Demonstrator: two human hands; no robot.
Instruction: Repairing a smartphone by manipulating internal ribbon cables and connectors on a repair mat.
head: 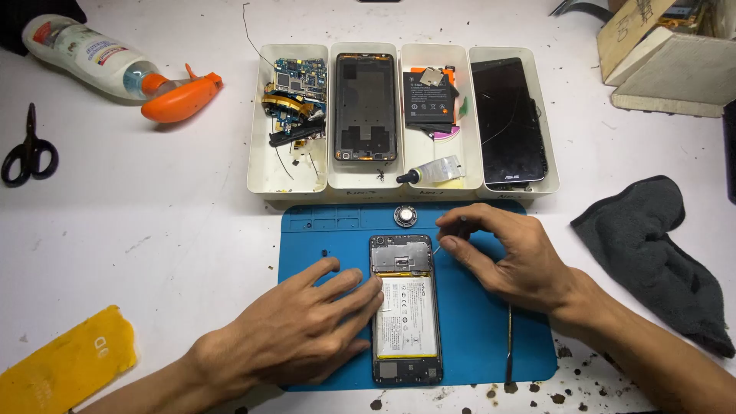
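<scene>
An opened phone (406, 308) lies back-up on a blue work mat (475, 337), its white battery and metal shield showing. My left hand (295, 330) rests flat on the mat, fingertips touching the phone's left edge. My right hand (502, 253) hovers at the phone's upper right, thumb and forefinger pinched on something tiny, too small to tell what. A small round metal part (405, 216) sits on the mat's top edge.
Four white trays (261, 165) behind the mat hold circuit boards, a phone frame, a battery with a glue tube, and a cracked screen. A spray bottle (115, 65) and scissors (27, 149) lie left, a dark cloth (659, 253) right, a yellow sheet (65, 364) bottom left, a thin tool (509, 345) on the mat.
</scene>
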